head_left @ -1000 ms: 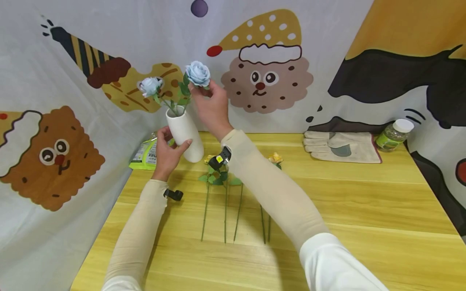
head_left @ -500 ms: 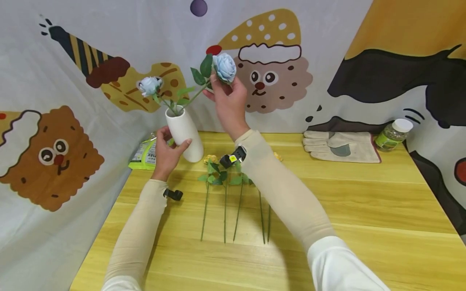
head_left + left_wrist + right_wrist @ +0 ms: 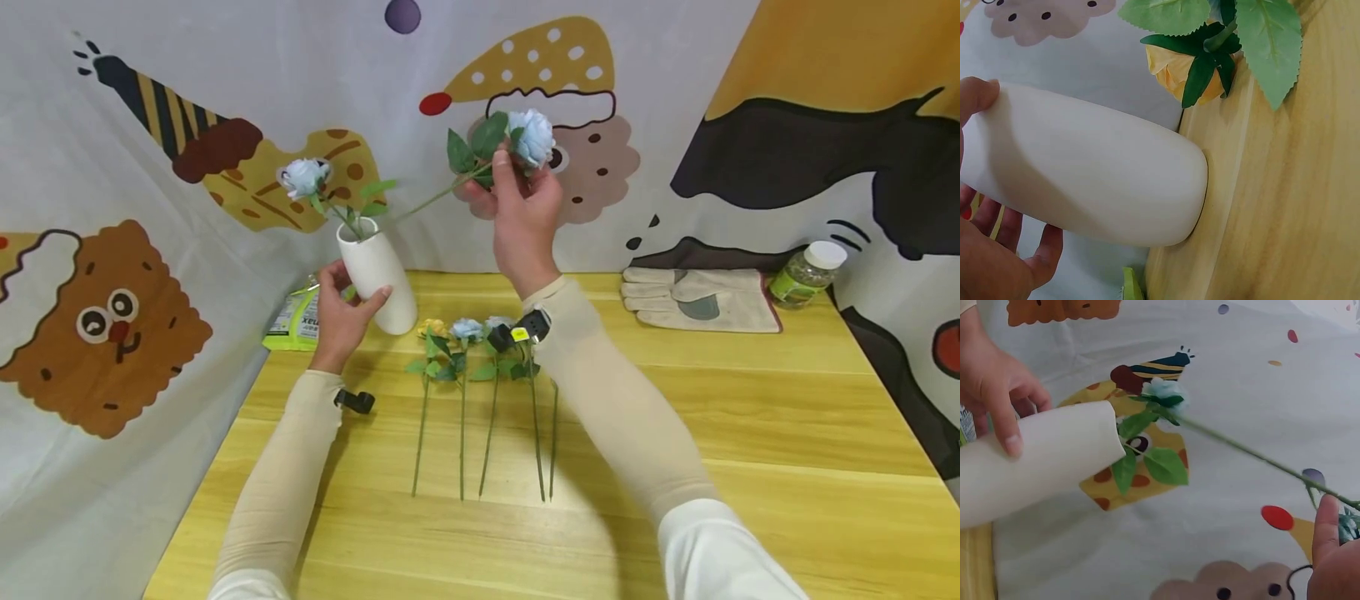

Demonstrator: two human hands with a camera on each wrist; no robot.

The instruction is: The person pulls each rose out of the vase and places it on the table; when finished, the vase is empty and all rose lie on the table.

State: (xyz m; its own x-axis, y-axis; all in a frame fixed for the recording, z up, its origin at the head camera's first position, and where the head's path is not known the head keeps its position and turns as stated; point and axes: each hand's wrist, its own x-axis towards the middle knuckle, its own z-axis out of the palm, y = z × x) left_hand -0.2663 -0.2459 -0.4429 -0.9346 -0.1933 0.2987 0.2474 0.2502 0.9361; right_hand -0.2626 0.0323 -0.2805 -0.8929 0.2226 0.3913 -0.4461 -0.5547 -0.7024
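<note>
My left hand [image 3: 341,321] grips the white vase [image 3: 386,283] around its side, thumb in front. In the left wrist view the vase's base rests on the wooden table. A pale blue rose [image 3: 303,177] stands in the vase mouth and leans left. Up and to the right, my right hand [image 3: 525,225] pinches a second blue rose [image 3: 534,137] just below its bloom. Its stem slants down toward the vase, and in the right wrist view the stem [image 3: 1254,453] passes outside the mouth. Whether its tip touches the rim, I cannot tell.
Several roses lie in a row on the table, among them a yellow rose [image 3: 432,327] and a blue rose [image 3: 467,330]; my right forearm covers some blooms. A green packet [image 3: 292,321] sits behind my left hand. Work gloves [image 3: 701,300] and a jar [image 3: 808,275] are at back right.
My right hand has moved right, drawing the second rose's stem out of the vase and tilting it flatter. My left hand and the vase have stayed in place.
</note>
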